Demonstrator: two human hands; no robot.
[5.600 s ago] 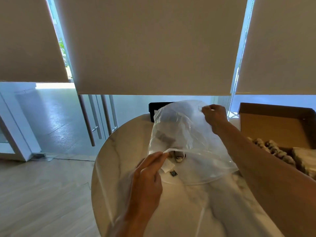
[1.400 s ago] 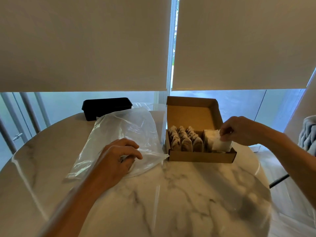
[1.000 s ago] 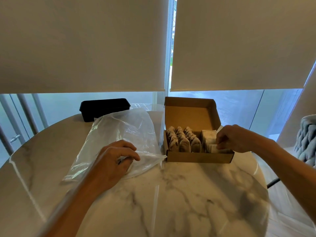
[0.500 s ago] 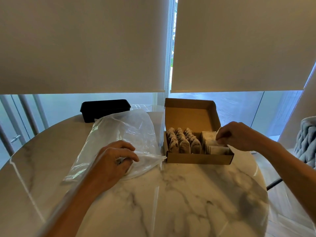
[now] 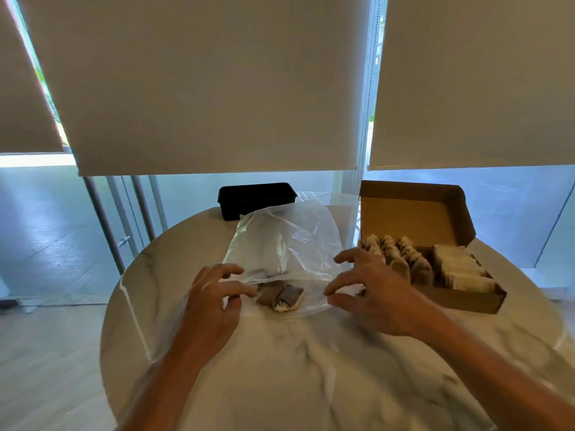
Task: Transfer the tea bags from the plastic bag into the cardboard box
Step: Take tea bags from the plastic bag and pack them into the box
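Observation:
A clear plastic bag (image 5: 289,241) lies on the round marble table (image 5: 311,374), its mouth toward me. A few brown tea bags (image 5: 281,295) lie just inside the mouth. My left hand (image 5: 214,306) pinches the near-left lip of the bag. My right hand (image 5: 370,290) hovers at the right side of the mouth, fingers spread and holding nothing. To the right stands the open cardboard box (image 5: 466,301), lid up. It holds rows of brown tea bags (image 5: 401,259) on the left and pale wrapped ones (image 5: 460,272) on the right.
A black rectangular container (image 5: 255,197) sits at the table's far edge behind the bag. The table's rim curves close on the left, with wooden floor below. Roller blinds and glass panels fill the background.
My right hand has left the box and moved left to the bag's mouth. My left hand has opened the bag's lip, and tea bags now show inside. The view turned left.

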